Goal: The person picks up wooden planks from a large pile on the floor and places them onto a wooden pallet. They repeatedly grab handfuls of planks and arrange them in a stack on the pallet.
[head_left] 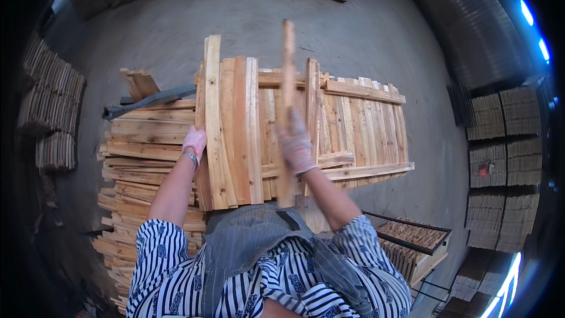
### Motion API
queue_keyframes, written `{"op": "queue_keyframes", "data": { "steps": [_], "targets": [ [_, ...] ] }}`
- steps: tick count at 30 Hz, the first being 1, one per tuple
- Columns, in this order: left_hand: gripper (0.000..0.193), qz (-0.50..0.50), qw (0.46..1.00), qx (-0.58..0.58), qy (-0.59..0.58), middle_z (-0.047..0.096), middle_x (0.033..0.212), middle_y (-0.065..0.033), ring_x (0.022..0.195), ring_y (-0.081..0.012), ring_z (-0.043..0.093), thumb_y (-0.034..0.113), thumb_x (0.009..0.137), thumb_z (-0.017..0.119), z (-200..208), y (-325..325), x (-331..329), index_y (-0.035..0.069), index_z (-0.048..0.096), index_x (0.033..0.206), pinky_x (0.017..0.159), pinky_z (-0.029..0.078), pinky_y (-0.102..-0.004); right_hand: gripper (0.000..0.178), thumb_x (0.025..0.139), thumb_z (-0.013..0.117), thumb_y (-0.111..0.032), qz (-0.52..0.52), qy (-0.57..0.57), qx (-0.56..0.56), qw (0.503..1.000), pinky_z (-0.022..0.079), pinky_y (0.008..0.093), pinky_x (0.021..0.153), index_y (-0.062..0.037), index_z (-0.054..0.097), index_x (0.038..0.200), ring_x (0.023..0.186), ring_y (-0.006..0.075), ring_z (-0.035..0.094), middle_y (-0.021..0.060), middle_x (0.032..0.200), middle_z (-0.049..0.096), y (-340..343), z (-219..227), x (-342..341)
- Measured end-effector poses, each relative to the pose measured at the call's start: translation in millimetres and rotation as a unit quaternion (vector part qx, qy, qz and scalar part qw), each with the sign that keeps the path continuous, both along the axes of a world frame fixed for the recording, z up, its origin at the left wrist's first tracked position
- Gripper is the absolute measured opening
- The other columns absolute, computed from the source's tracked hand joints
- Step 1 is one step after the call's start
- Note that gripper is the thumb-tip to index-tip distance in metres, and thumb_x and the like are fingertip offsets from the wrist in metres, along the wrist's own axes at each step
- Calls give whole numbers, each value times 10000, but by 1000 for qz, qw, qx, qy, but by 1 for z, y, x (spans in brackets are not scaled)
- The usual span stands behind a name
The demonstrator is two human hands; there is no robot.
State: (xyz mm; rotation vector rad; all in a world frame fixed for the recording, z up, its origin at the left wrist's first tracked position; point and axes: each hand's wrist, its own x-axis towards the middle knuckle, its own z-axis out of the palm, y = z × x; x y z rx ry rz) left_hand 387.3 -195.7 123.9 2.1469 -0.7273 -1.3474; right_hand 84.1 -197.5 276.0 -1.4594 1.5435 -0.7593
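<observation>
My right hand (296, 146), in a pale work glove, grips a narrow wooden board (288, 62) that is blurred by motion. This board points away from me over the row of planks. My gloved left hand (195, 141) is closed at the left edge of a long wooden plank (213, 106), its fingertips partly hidden. Beside that plank lie several others, among them a reddish-brown plank (240, 123), side by side across a slatted wooden panel (359, 123). An upright narrow board (311, 97) stands out just right of my right hand.
A big pile of loose planks (144, 200) lies to my left, with a dark grey bar or strip (153, 99) across its far end. A black metal frame holds wood pieces (415, 232) at lower right. Stacked slats (503, 141) line the right side; more stacks (56, 100) stand left.
</observation>
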Motion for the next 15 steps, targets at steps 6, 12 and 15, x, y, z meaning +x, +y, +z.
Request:
{"op": "queue_keyframes", "data": {
  "steps": [6, 12, 15],
  "targets": [
    [694, 2, 1000, -25, 19, 488, 1435, -277, 1359, -379, 460, 425, 999, 484, -11, -6, -10, -35, 310, 1490, 1094, 380, -386, 687, 954, 592, -430, 252, 379, -36, 890, 324, 446, 1159, -50, 362, 1478, 1405, 359, 363, 214, 1495, 388, 19, -26, 78],
    [668, 22, 998, -34, 39, 495, 1421, -291, 1369, -386, 447, 425, 994, 496, 13, 9, -3, -41, 368, 1456, 1093, 377, -403, 951, 824, 742, -375, -49, 343, -160, 924, 367, 406, 1128, -30, 225, 1544, 1408, 374, 369, 250, 1538, 333, -25, -47, -52],
    [689, -32, 999, -9, -20, 491, 1426, -289, 1353, -390, 465, 445, 983, 509, 13, -1, -14, -29, 364, 1460, 1092, 381, -399, 994, 756, 774, -283, -118, 131, 111, 978, 450, 388, 1046, 20, 226, 1528, 1275, 378, 528, 307, 1374, 510, -28, -90, -110]
  ]
}}
